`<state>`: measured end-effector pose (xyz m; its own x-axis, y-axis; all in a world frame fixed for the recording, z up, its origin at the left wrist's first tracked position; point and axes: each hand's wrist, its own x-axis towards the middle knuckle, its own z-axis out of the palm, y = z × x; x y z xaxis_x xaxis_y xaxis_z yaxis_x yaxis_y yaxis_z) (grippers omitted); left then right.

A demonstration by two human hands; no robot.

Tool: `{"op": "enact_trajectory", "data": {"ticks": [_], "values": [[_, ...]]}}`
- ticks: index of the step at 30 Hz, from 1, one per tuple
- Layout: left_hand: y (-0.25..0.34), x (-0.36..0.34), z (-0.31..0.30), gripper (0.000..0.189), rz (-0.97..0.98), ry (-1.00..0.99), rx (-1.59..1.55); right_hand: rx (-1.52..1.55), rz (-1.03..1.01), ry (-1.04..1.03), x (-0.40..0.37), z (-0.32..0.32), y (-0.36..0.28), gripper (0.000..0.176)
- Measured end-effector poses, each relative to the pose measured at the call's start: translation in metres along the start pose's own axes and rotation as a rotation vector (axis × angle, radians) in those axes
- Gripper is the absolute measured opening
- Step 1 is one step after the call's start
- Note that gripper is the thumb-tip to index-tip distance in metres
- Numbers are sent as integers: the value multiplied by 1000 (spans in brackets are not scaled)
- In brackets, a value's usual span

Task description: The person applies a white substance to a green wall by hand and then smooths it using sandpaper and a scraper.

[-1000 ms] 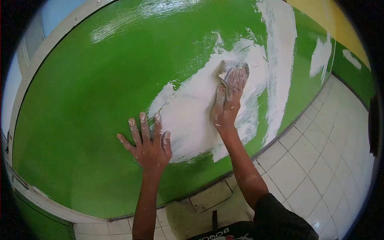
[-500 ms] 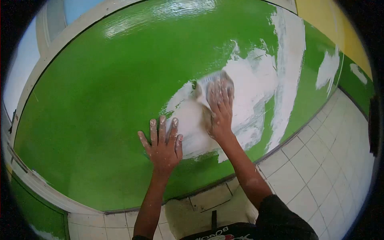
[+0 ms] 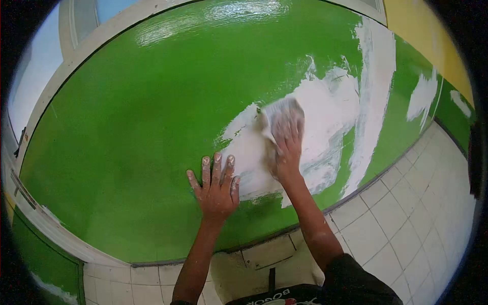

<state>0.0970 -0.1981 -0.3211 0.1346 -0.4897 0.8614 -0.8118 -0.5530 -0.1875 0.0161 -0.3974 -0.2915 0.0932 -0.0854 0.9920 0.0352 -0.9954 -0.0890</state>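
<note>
Flat against the green wall (image 3: 127, 127), my left hand (image 3: 217, 190) rests with its fingers spread and white powder on the fingertips. It is empty and lies at the lower left edge of a white filler patch (image 3: 325, 101). My right hand (image 3: 288, 147) presses a folded sheet of sandpaper (image 3: 277, 109) onto the middle of that patch. The sheet sticks out past the fingers to the upper left, and its underside is hidden. Motion blurs the fingers of this hand.
A tall white filler stripe (image 3: 373, 96) runs down the wall to the right, with a smaller white patch (image 3: 423, 96) beyond it. Pale floor tiles (image 3: 376, 218) meet the wall's lower edge. A window frame (image 3: 76, 51) borders the wall at upper left.
The whole view has shifted a little, so wall and hands appear further right and lower. My right hand stays on the sandpaper over the white patch; my left hand still lies on the wall.
</note>
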Motion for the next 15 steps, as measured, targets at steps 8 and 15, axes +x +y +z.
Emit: {"op": "enact_trajectory", "data": {"ticks": [8,15], "values": [[-2,-8,-1,50,12,-29,-26,-17,181,-43,-155,-13,9,48],[1,-9,-1,50,-10,-27,-9,-67,-36,-10,11,5,3,50]]}}
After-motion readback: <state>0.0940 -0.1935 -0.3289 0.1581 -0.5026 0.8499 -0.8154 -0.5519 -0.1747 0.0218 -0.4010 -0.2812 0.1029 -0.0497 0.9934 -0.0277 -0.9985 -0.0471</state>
